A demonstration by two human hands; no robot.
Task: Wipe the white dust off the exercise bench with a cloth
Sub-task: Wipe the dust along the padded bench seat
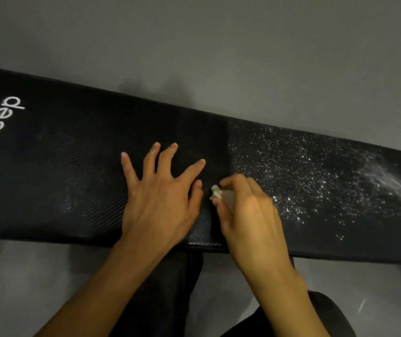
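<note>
The single head-worn camera looks steeply down from close above the exercise bench (pixel 77 171), which crosses the wide frame left to right. Grey floor (pixel 219 40) fills the top, the person's legs (pixel 168 288) the bottom edge.

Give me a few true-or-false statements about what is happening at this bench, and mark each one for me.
1. The left hand lies flat on the bench with its fingers spread. True.
2. The right hand holds nothing. False: it grips a small pale cloth.
3. White dust speckles the bench surface to the right of both hands. True.
4. The bench padding is bright red. False: it is black, with a fine woven texture.
5. The Keep lettering sits at the dusty end. False: it is at the opposite, left end, where little dust shows.
</note>
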